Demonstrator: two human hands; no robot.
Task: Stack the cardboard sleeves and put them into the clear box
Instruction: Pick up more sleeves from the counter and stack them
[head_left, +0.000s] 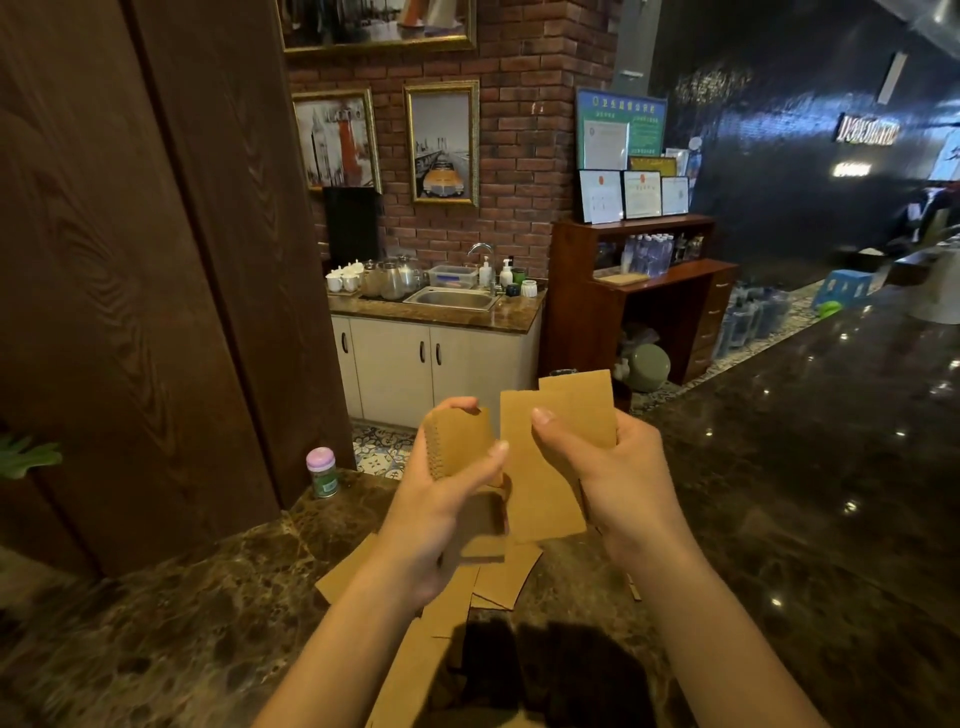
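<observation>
1. Loose cardboard sleeves (498, 577) are spread on the marble counter (779, 493) at lower centre.
2. A thick sleeve stack (460, 441) is clasped by the left hand (441, 499), fingers curled.
3. Two flat sleeves (550, 457) are pinched by the right hand (618, 473).

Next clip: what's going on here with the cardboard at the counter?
A person stands at a dark marble counter sorting flat brown cardboard sleeves. The left hand grips a small stack of sleeves; the right hand holds a couple of loose sleeves beside it, apparently about to add them. More unsorted sleeves lie on the counter below. No clear box is visible nearby.
</observation>
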